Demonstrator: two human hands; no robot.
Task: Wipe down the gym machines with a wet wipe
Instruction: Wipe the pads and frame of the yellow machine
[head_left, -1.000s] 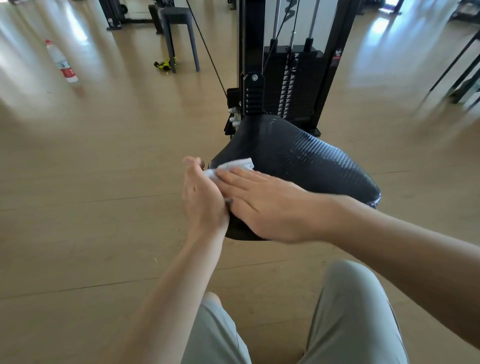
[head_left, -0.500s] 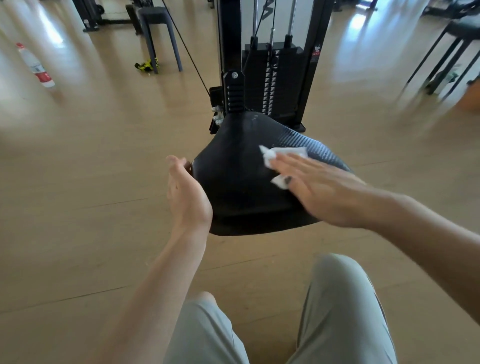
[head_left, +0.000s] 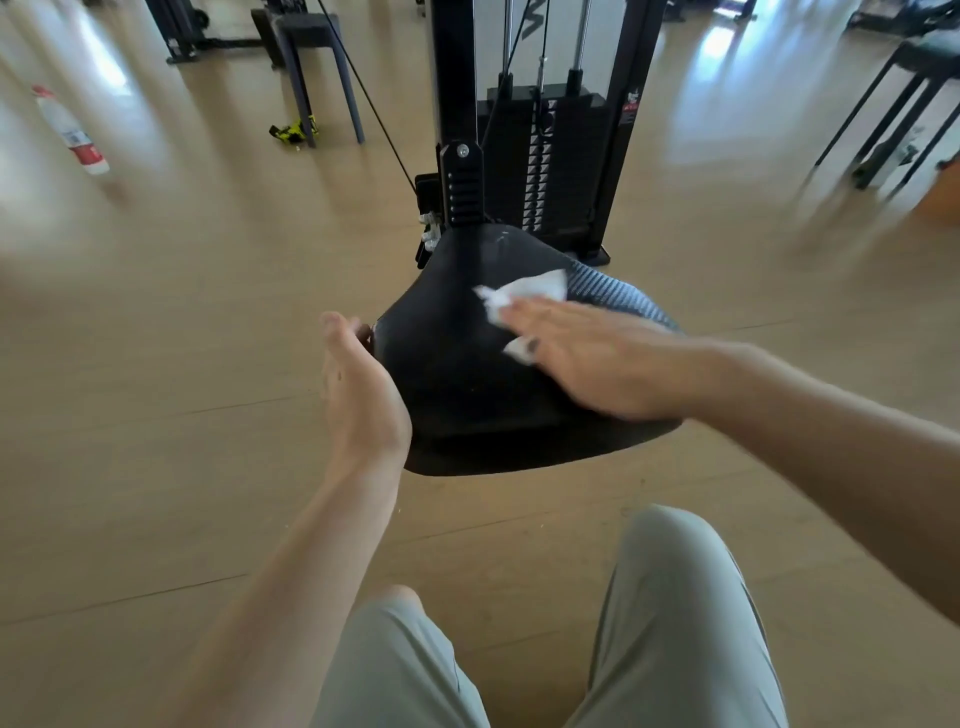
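Wiping step, mid-pass on the black padded seat (head_left: 457, 374) of a cable weight-stack machine (head_left: 540, 156). Right hand (head_left: 597, 358) lies flat, palm down, fingers stretched out and together, pressing a crumpled white wet wipe (head_left: 524, 293) onto the seat top; the wipe is pinned under the fingertips, not pinched, with white corners sticking out ahead of and beside the fingers. Left hand (head_left: 363, 389) is loosely open, thumb up, cupped against the seat's left edge; whether it truly grips the edge or only touches it, cannot tell. It holds nothing else.

Key relation: the seat lies straight ahead of the person, its long axis running from the wide near edge to the narrow end at the machine post. The wipe sits right of centre, toward the far end, where a lighter textured patch (head_left: 618, 296) shows just beyond the right hand. The right hand is the nearer one to that patch. Probably the near left part of the seat, beside the left hand, needs a sweep back leftward across the short axis.

Plastic bottle (head_left: 72, 132) lies on the wooden floor (head_left: 182, 312), well apart.
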